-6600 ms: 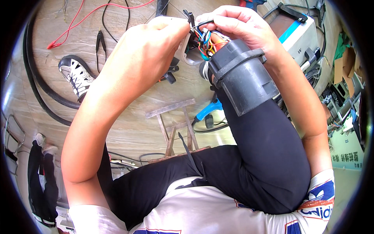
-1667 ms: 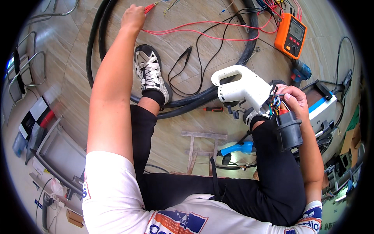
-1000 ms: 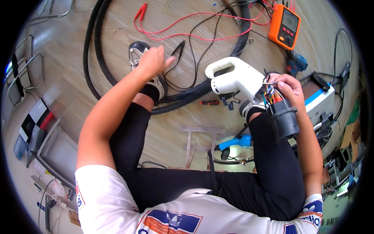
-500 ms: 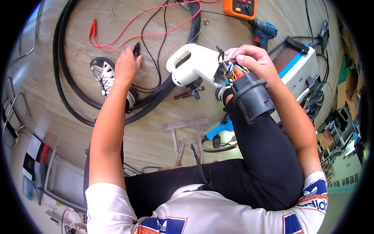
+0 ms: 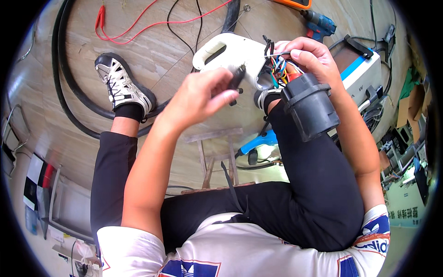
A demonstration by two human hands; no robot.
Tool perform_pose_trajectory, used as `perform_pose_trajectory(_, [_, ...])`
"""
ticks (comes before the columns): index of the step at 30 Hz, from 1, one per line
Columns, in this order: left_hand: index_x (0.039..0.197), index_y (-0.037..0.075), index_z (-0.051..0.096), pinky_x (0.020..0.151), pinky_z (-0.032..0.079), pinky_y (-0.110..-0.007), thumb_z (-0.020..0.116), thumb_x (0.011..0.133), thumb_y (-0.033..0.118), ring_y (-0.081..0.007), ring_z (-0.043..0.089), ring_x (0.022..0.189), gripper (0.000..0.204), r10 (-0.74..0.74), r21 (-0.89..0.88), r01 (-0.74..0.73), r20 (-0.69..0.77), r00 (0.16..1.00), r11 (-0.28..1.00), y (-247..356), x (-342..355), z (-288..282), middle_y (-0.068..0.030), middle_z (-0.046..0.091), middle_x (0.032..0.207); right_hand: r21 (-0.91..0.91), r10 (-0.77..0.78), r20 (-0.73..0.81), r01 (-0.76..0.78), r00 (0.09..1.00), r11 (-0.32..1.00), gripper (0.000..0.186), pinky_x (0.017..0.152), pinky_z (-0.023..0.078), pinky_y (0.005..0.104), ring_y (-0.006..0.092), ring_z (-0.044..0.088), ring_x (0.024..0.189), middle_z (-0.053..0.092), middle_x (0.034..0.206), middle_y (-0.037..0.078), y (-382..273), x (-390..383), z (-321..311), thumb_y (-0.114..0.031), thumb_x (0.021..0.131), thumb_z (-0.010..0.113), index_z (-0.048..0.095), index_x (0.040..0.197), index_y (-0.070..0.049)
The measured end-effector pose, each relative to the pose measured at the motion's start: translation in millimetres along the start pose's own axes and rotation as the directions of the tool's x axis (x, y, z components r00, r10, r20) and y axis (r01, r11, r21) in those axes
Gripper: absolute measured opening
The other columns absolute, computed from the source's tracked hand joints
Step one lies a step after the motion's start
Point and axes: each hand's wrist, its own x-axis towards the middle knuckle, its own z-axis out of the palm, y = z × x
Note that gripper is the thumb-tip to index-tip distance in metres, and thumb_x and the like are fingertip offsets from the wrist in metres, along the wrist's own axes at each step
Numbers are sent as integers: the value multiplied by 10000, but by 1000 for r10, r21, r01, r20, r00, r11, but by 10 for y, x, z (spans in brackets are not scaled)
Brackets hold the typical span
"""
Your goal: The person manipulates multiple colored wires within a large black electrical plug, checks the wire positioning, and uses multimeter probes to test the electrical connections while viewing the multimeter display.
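Observation:
My left hand [image 5: 196,97] pinches a black alligator clip [image 5: 238,76] between thumb and fingers, just in front of a white charging-gun handle [image 5: 237,46]. At the handle's open right end, my right hand [image 5: 314,57] grips a thin dark wire [image 5: 282,54] whose bare end points left toward the clip. Several coloured wires [image 5: 280,71] run beneath those fingers into a black round connector head [image 5: 310,108]. That head hangs over my right knee, apart from the white shell. Clip and wire are not touching.
A thick black cable [image 5: 60,78] loops around my left shoe [image 5: 122,85]. A red test clip [image 5: 100,18] lies on the floor. A blue drill [image 5: 319,25] and a white box [image 5: 362,76] are at right. A blue tool [image 5: 258,142] lies near a wooden stool [image 5: 214,135].
My left hand has moved right, bringing the black clip from the floor area to the handle's open end. My right hand still holds the wire.

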Motion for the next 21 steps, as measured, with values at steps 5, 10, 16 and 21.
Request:
perform_pose_trajectory(5, [1005, -2, 634, 700, 536, -321, 793, 834, 148, -201, 678, 733, 278, -33, -58, 33, 0, 999, 998, 85, 11, 96, -95, 674, 792, 9, 11, -13, -11, 1000, 1000, 149, 998, 485, 373, 216, 642, 1091, 712, 1050, 144, 18, -8, 5, -107, 943, 625, 701, 965, 19])
perform_pose_trajectory(10, [1012, -8, 636, 706, 541, -320, 795, 827, 146, -209, 687, 746, 288, -10, -43, 9, -34, 999, 999, 112, 90, 77, -97, 679, 802, 8, 17, -8, -17, 1000, 1000, 149, 999, 485, 377, 217, 644, 1092, 712, 1046, 142, -8, 7, 9, -114, 945, 631, 701, 966, 16])
perform_pose_trajectory(16, [1041, -5, 645, 726, 541, -330, 817, 792, 152, -210, 676, 769, 340, 50, 91, -44, -59, 997, 995, 101, 157, 45, -102, 683, 856, 9, -19, -18, 19, 1000, 1000, 154, 989, 493, 365, 201, 648, 1071, 710, 1059, 140, 13, 3, -19, -118, 946, 633, 700, 969, 19])
perform_pose_trajectory(21, [1108, 17, 619, 780, 543, -375, 846, 760, 249, -275, 675, 908, 476, 59, 123, -46, -100, 993, 991, 210, 222, -78, -135, 662, 999, -16, 57, -21, -57, 998, 998, 189, 871, 511, 295, 118, 639, 952, 712, 1035, 74, -12, 9, 18, -158, 956, 641, 707, 1008, 12])
